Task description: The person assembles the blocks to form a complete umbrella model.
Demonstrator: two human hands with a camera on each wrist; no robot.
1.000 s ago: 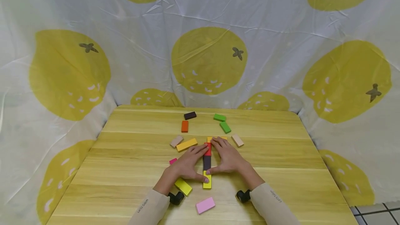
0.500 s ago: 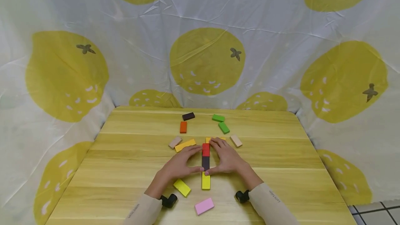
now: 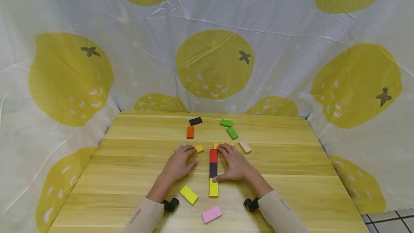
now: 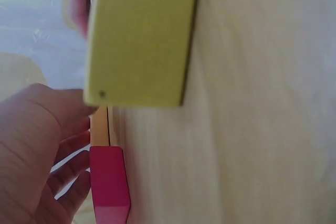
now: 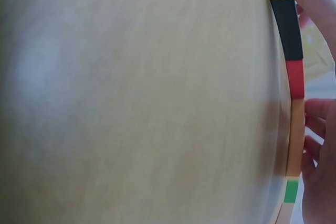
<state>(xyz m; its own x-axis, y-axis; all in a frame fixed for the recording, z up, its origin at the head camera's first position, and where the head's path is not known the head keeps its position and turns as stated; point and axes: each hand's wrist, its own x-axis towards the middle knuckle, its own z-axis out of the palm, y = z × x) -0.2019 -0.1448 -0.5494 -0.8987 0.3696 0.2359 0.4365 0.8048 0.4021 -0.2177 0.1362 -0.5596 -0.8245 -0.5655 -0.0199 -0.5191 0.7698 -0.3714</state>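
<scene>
My left hand (image 3: 176, 165) reaches over a yellow-orange wooden block (image 3: 199, 149), fingertips touching its top and thumb held away. A magenta block (image 4: 109, 179) shows under that hand in the left wrist view but is hidden in the head view. My right hand (image 3: 237, 163) lies along a line of blocks end to end: yellow (image 3: 213, 190), black (image 3: 213, 170) and red (image 3: 214, 155). Its thumb touches where yellow meets black. Its fingertips are at the red block's far end and a crosswise orange block (image 5: 296, 137), partly covered in the head view.
Near the front lie a loose yellow block (image 3: 189, 194) and a pink block (image 3: 212, 214). Farther back are an orange-red block (image 3: 190, 132), a dark block (image 3: 195, 121), two green blocks (image 3: 231, 132) and a plain wood block (image 3: 244, 146). A lemon-print cloth (image 3: 275, 64) hangs behind the table.
My left hand has left the red and yellow blocks of the line and moved left to the loose yellow-orange block. The right hand has stayed in place along the line.
</scene>
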